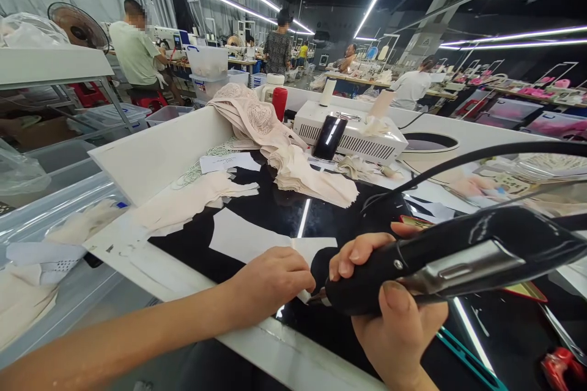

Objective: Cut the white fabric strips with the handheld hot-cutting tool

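My right hand [389, 311] is wrapped around a black corded handheld power tool [440, 256] with a metal lever on its side. The tool's narrow metal tip [320, 298] points left, close to the fingers of my left hand [275, 284]. Those left fingers are curled down onto the near edge of a white cut fabric piece [250, 238], which lies on the glossy black work surface [183, 259]. Exactly where the tip meets the piece is hidden by my left hand.
Beige cut pieces [192, 195] lie to the left; a beige lace stack [293, 159] sits behind. A phone [330, 137] leans against a white vented box [353, 131]. Teal tweezers [470, 357] and a red-handled tool [562, 369] lie right. People work at machines beyond.
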`<state>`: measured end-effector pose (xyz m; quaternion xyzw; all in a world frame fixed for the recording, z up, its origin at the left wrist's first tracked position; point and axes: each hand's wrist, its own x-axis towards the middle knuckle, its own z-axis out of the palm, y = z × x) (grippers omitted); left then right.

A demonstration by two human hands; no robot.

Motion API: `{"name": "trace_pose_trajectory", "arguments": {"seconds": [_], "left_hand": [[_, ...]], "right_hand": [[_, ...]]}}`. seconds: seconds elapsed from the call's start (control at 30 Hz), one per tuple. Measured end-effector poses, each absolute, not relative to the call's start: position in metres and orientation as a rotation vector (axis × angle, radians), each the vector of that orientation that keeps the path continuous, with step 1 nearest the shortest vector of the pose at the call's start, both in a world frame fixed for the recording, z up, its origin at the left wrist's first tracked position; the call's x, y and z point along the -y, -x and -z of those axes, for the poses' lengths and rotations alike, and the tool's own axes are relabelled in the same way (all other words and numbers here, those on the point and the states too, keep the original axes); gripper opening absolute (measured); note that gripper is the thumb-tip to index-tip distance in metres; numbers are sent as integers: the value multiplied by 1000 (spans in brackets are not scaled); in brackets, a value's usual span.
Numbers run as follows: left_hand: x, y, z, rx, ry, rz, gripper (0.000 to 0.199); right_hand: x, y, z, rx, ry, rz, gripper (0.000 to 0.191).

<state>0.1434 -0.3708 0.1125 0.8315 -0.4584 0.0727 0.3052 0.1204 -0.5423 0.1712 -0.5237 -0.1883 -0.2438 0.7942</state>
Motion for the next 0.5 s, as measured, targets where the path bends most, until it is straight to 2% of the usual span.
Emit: {"name": "trace_pose_trajectory", "arguments": {"seconds": [0.27,0.5], "left_hand": [[359,-146,-111,1338,-2180,-202,24],[353,-146,-113,1422,-2154,-316,17]], "right_hand": [[543,-121,-172,398,1132,518,41],[541,-121,-174,373,1130,528,43]]}}
